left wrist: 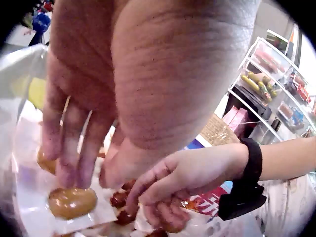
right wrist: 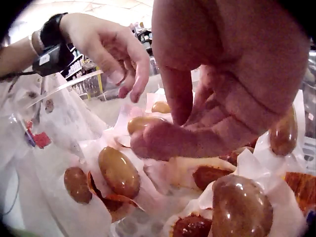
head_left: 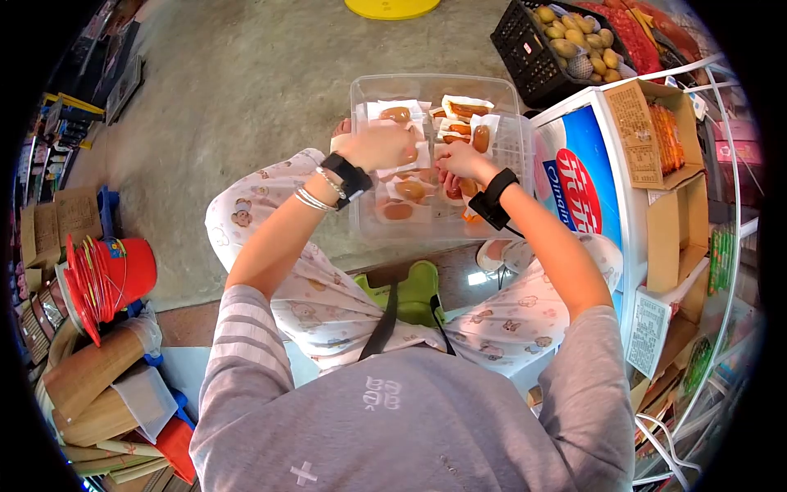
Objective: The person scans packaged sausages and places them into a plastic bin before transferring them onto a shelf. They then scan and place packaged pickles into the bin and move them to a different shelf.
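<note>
A clear plastic tub (head_left: 358, 221) stands between the person's knees, holding several glossy brown egg-shaped pieces (head_left: 398, 211) on white wrappers, with redder ones on the right. My left hand (head_left: 375, 149) reaches over the tub's left half. Its fingers hang nearly straight in the left wrist view, fingertips right at the upper edge of a shiny tan egg-shaped piece (left wrist: 72, 203). Inside the right half is my right hand (head_left: 466, 161), fingers loosely bent above the redder pieces. In the right wrist view, its thumb overlaps a tan piece (right wrist: 141, 124), and nothing shows between thumb and fingers.
A white freezer (head_left: 594, 180) with cardboard boxes (head_left: 639, 135) on top flanks the tub on the right. Behind it sits a black crate (head_left: 533, 70) of yellowish fruit. A red bucket (head_left: 135, 266) is at the left, and green shoes (head_left: 422, 295) lie below the tub.
</note>
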Demonstrator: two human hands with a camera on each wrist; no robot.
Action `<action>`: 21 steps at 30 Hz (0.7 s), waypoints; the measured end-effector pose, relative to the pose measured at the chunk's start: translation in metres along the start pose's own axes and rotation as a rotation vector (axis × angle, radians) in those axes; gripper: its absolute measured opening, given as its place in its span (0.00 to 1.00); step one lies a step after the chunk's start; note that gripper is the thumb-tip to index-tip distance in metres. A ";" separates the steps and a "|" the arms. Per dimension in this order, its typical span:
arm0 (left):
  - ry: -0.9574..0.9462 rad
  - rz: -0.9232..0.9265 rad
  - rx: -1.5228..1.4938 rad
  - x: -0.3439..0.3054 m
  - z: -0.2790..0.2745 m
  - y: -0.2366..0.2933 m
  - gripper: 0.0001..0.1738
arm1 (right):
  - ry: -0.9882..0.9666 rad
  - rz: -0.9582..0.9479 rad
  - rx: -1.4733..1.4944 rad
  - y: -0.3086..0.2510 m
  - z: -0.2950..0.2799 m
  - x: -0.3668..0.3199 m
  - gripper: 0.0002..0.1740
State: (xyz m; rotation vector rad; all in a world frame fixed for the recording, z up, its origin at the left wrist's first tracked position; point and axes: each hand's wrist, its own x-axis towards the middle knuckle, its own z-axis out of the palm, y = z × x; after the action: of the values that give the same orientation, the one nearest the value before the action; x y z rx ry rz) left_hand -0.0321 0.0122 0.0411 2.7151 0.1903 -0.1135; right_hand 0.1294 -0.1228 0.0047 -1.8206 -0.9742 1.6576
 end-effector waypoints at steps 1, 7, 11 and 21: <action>-0.385 -0.225 -0.119 0.004 0.001 0.005 0.10 | -0.030 0.095 0.013 0.003 0.001 0.001 0.12; -0.322 -0.144 0.059 -0.005 0.016 0.022 0.14 | -0.196 0.117 -0.074 -0.003 0.032 -0.011 0.17; -0.278 -0.144 0.050 0.000 0.025 0.020 0.13 | -0.132 0.234 -0.104 -0.012 0.031 -0.014 0.22; -0.326 -0.101 0.153 0.002 0.014 0.018 0.12 | -0.252 -0.044 -0.017 -0.006 0.023 -0.011 0.22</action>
State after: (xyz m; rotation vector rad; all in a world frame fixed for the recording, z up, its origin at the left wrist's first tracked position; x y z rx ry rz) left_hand -0.0285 -0.0101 0.0354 2.7872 0.2297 -0.6185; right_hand 0.1058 -0.1304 0.0128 -1.6148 -1.1271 1.8883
